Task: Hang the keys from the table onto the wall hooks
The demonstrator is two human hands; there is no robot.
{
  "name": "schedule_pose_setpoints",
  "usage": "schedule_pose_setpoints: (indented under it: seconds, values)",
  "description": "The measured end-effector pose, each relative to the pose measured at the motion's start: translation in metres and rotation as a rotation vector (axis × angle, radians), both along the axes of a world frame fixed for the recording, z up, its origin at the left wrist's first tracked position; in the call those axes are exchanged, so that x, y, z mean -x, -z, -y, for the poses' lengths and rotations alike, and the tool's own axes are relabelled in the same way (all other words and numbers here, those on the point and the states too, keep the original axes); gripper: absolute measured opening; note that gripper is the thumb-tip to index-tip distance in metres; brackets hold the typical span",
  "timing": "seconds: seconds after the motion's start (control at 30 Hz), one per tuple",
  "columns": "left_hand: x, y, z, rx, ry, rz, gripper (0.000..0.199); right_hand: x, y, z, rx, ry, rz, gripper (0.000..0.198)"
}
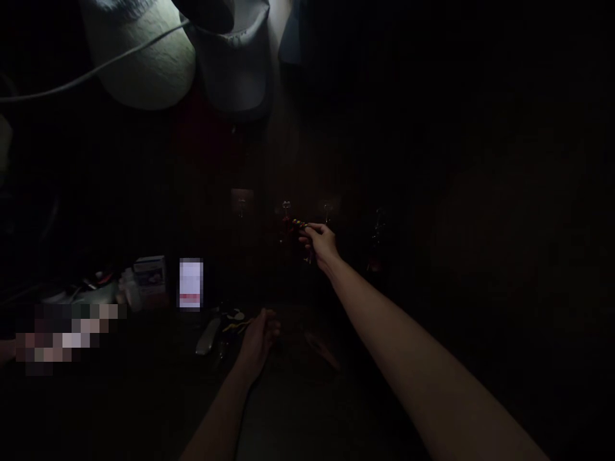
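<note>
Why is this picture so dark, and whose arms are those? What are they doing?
There is no machine here. The picture comes from a camera worn on a person's head, looking forward and down, so the two arms are that person's own. The room is very dim, so much stays hidden.

The right hand reaches out to a dark wall and pinches something small with coloured bits, close to a row of little hooks. What exactly it is, I cannot tell.

The left hand rests lower down on a dark surface, next to a silvery object and some yellowish bits.

Further left stands a small box. Up top hang two pale caps, with a white cord crossing one.
</note>
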State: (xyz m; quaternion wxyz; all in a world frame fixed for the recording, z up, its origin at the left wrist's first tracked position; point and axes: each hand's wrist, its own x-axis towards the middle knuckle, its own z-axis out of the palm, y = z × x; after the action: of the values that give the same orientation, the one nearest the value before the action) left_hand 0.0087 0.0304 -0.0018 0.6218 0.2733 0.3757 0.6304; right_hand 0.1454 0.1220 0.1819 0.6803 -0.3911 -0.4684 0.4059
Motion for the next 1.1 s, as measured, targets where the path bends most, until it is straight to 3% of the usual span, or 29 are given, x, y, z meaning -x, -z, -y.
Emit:
schedule_pose_setpoints:
  seconds: [0.2,0.47,0.67,0.87,1.1]
  values:
    - [0.001,0.005,-0.002,-0.030,0.028,-0.045,0.049,0.001,0.032,0.002,0.038,-0.013,0.040,0.016]
    - [-0.001,0.003,-0.006,0.001,0.011,-0.090,0.049,-0.002,0.093,0.015,0.124,-0.072,-0.002,0.023]
    - [-0.005,0.003,-0.002,-0.119,0.038,-0.219,0.043,-0.019,0.129,0.033,0.150,-0.106,0.016,0.029]
    - [-0.008,0.002,0.005,-0.251,0.096,-0.464,0.031,-0.044,0.156,0.058,0.138,-0.081,0.155,0.023]
    - [-0.013,-0.002,0.015,-0.257,0.104,-0.626,0.025,-0.076,0.170,0.100,0.052,-0.054,0.507,0.015]
